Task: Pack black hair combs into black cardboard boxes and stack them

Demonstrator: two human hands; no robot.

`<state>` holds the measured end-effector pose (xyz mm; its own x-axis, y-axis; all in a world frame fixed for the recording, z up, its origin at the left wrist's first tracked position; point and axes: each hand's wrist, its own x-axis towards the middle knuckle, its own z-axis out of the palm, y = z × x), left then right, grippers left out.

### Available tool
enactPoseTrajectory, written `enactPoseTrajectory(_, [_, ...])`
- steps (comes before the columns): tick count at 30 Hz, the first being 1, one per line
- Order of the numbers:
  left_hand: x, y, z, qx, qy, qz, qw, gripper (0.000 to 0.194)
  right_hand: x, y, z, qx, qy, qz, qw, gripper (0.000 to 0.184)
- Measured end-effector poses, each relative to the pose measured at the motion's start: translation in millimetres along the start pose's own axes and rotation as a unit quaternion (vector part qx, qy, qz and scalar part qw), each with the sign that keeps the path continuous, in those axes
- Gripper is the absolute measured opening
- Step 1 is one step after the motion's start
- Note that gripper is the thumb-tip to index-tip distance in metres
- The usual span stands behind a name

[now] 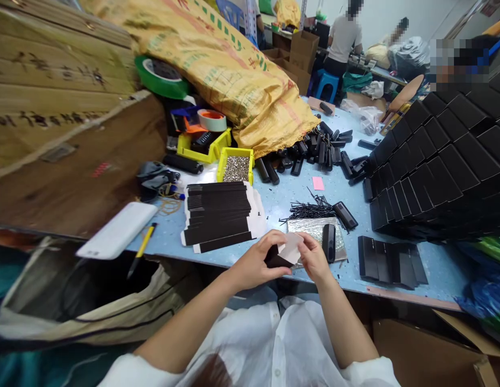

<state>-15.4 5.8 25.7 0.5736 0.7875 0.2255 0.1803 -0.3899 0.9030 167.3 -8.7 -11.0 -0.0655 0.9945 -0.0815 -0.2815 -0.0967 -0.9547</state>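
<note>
My left hand (255, 260) and my right hand (314, 258) meet over the near edge of the blue table (443, 269). Between them they pinch a small flat card (282, 253), black on one side and white on the other, partly folded. Both hands have their fingers closed on it. Just beyond my right hand a black device (328, 242) lies on a silvery sheet (314, 228). A fanned stack of flat black-and-white cards (219, 215) lies left of my hands.
Folded black boxes (439, 161) are stacked at the right, with flat ones (390, 260) in front. A pile of black devices (318, 150), black ties (308, 209), a yellow tray of small parts (236, 167), a white slab (116, 230), a pen (142, 248) and a yellow sack (233, 70) lie about. People work behind.
</note>
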Motion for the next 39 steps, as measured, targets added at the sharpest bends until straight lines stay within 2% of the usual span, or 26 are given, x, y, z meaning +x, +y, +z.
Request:
enactPoseTrajectory(2, [-0.4,1.6,1.5,0.014,-0.034,-0.014,0.999,0.037,1.3,0.2,-2.9,-0.013,0.011,0.001,1.000,0.032])
enactPoseTrajectory(3, [-0.3,3.2,2.9,0.022,-0.039,-0.026,0.999,0.036,2.2,0.7,-3.2,-0.012,0.017,0.001,1.000,0.033])
enactPoseTrajectory(7, [2.5,10.8,11.6,0.043,-0.006,-0.058,0.997,0.032,3.5,2.1,1.5,0.010,0.008,0.013,1.000,0.037])
enactPoseTrajectory(9, [4.1,13.1,16.2,0.041,-0.003,-0.067,0.997,0.033,2.0,-2.3,4.5,-0.026,0.002,-0.002,1.000,0.040])
enactPoseTrajectory(11, [5.1,13.6,19.8,0.029,0.026,-0.111,0.993,0.051,-0.3,-10.8,6.5,-0.087,-0.030,-0.053,0.994,0.041])
enactPoseTrajectory(13, [6.2,13.1,21.6,0.001,0.075,-0.168,0.983,0.079,-2.6,-20.0,8.1,-0.141,-0.078,-0.107,0.981,0.042])
enactPoseTrajectory(15, [8.5,12.7,21.7,-0.034,0.089,-0.194,0.976,0.104,-4.6,-25.9,10.5,-0.162,-0.088,-0.123,0.975,0.037])
enactPoseTrajectory(17, [12.0,13.2,20.7,-0.058,0.067,-0.194,0.977,0.113,-6.8,-27.0,14.0,-0.145,-0.063,-0.092,0.983,0.030])
enactPoseTrajectory(19, [16.3,14.6,19.0,-0.064,0.042,-0.195,0.978,0.114,-10.0,-24.3,17.5,-0.129,-0.034,-0.073,0.988,0.026])
enactPoseTrajectory(23, [22.6,17.1,17.4,-0.069,-0.009,-0.177,0.982,0.117,-19.2,-17.5,18.7,-0.201,0.042,-0.149,0.967,0.026])
enactPoseTrajectory(27, [23.4,16.7,22.2,-0.073,-0.029,-0.175,0.981,0.114,-26.2,-18.3,14.4,-0.194,0.038,-0.099,0.975,0.026])
enactPoseTrajectory(29, [23.6,16.1,25.4,-0.093,-0.030,-0.163,0.982,0.114,-28.2,-20.3,13.7,-0.204,0.037,-0.116,0.971,0.027])
enactPoseTrajectory(32, [23.5,12.5,26.5,-0.123,-0.018,-0.159,0.979,0.116,-28.3,-25.2,3.0,-0.289,-0.018,-0.202,0.935,0.034])
enactPoseTrajectory(35, [19.4,1.2,17.9,-0.150,0.047,-0.230,0.960,0.110,-24.1,-34.8,-35.7,-0.441,-0.081,-0.208,0.869,0.045])
enactPoseTrajectory(37, [15.3,-10.2,6.3,-0.223,0.112,-0.293,0.923,0.099,-21.1,-42.6,-71.4,-0.557,-0.069,-0.185,0.806,0.053])
enactPoseTrajectory(39, [12.1,-22.1,-5.9,-0.356,0.153,-0.326,0.862,0.085,-20.3,-49.2,-101.3,-0.623,-0.070,-0.169,0.761,0.053])
